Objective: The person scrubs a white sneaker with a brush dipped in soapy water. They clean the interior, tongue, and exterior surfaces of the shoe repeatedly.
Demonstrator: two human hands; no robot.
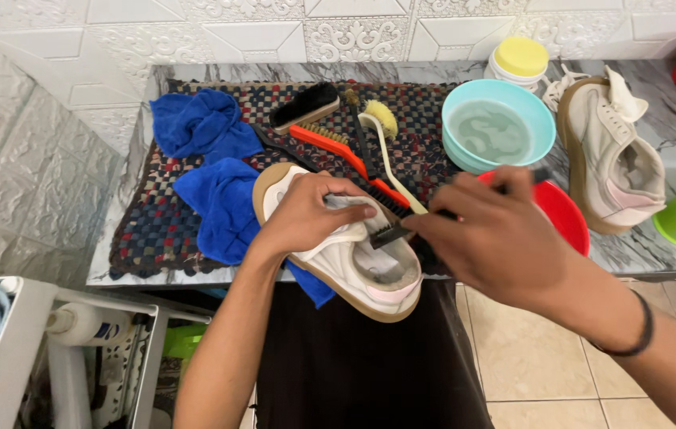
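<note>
1. Step in hand, judged: scrubbing of a white sneaker [346, 258] with a small dark brush [389, 233]; sneaker at centre of frame, half over the counter edge [195, 278], toe end on the patchwork mat [155, 222], gum sole toward lower left.
2. Left hand [306, 214]: fingers closed over the upper of the sneaker, thumb along the tongue; firm hold, shoe tilted.
3. Right hand [496, 238]: fingers wrapped round the brush handle; bristles at the collar opening, touching or just above it; cannot tell which, motion blur.
4. Next move, judged: short strokes along the collar; steady counter-grip from the left hand needed; fresh water near in the teal bowl [512, 107], upper right.
5. Edges: counter rim directly under the shoe; red dish [564, 214] just beside the right hand; spare brushes [354, 143] close behind the shoe.
6. Open room: tiled floor [528, 357] at lower right; second sneaker [612, 155] well apart at right; blue cloths [211, 159] at left.
</note>
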